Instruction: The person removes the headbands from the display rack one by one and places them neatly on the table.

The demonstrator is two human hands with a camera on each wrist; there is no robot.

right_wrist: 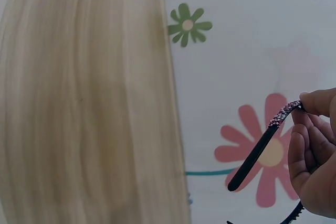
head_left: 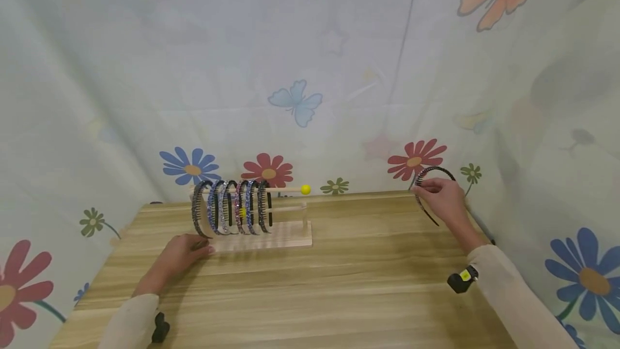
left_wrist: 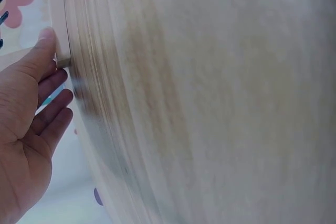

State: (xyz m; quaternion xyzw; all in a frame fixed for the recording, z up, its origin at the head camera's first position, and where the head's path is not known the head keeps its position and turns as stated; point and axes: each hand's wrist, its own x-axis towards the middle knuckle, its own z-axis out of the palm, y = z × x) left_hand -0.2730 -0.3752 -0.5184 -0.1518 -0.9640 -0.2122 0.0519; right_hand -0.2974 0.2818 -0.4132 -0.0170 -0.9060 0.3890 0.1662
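A wooden headband rack point(head_left: 290, 237) with a flat base and two horizontal rods stands left of centre on the table. Several glittery headbands with toothed inner sides hang on it, among them a black one point(head_left: 196, 211) at the left end and a blue one point(head_left: 210, 209). My left hand point(head_left: 179, 255) pinches the left end of the rack's base between thumb and fingers. Off to the right, above the table, my right hand point(head_left: 444, 202) pinches a dark headband point(right_wrist: 254, 158) with pinkish-white sparkles; part of its band is hidden behind the fingers.
The wood-grain table point(head_left: 358, 284) runs back to a patterned cloth point(head_left: 339, 139) with flowers and butterflies. A yellow ball point(head_left: 305, 189) caps the upper rod's right end. Both wrists carry small black cameras point(head_left: 460, 281).
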